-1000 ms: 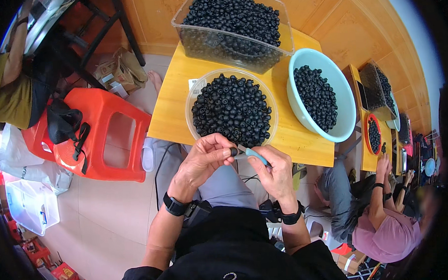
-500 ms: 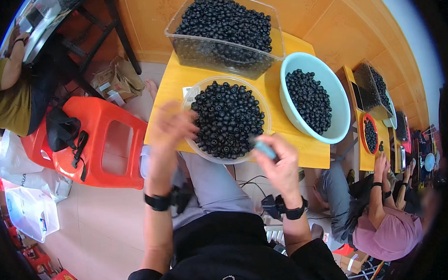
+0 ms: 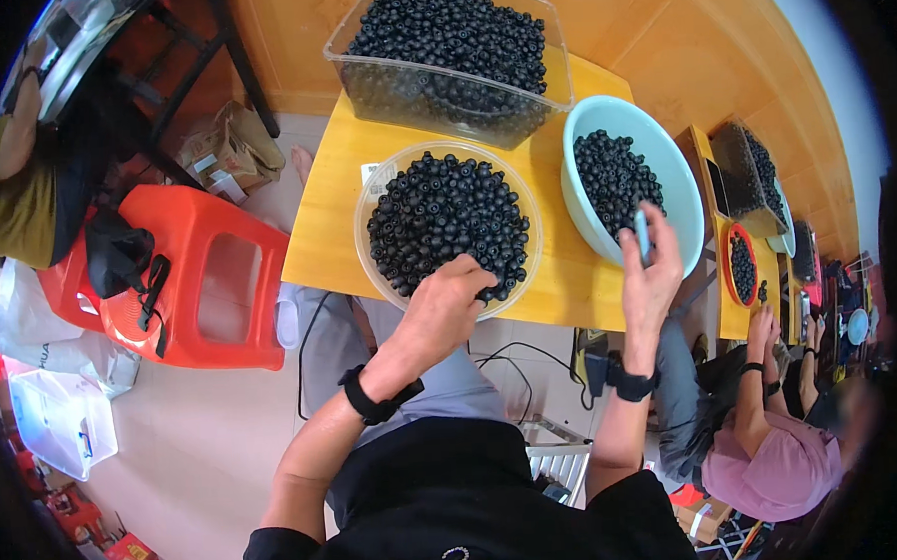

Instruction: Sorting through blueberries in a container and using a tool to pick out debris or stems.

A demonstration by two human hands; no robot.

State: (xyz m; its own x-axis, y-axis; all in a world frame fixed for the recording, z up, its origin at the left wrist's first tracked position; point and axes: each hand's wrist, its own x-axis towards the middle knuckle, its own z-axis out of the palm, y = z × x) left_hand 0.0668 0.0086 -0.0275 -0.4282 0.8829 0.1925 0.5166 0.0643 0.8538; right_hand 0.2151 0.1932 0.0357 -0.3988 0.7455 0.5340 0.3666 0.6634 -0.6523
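Berries, small, dark and round, fill three vessels on the yellow desk (image 3: 336, 235). Largest: clear rectangular tub (image 3: 450, 75) at the far edge, heaped full. Next: pale blue basin (image 3: 664, 165) at right, partly filled, berries lying against its far-left wall. Next: clear round bowl (image 3: 389, 177) near the middle, full to the rim. Orange stool (image 3: 203, 281) stands left of the desk on the floor, black strap draped over it.

Change since a second ago: both hands then met low at the near rim of the round bowl, working one berry with a slim tool. Half a second ago the left hand was already swinging up to that bowl. Now they are well apart.

Left hand (image 3: 445, 305): fingers curled down into the near edge of the round bowl, touching berries; whether one is pinched cannot be told, the fingertips are hidden among the fruit.

Right hand (image 3: 654, 276): raised at the near rim of the blue basin, fingers closed round a small pale blue tool (image 3: 643, 233) held upright. No berry visible in this hand.

Judgement: one berry's cycle looks finished and a fresh one is being picked up; round bowl reads as supply, blue basin as the place for finished fruit.

Another person sits at far right beside a further desk.
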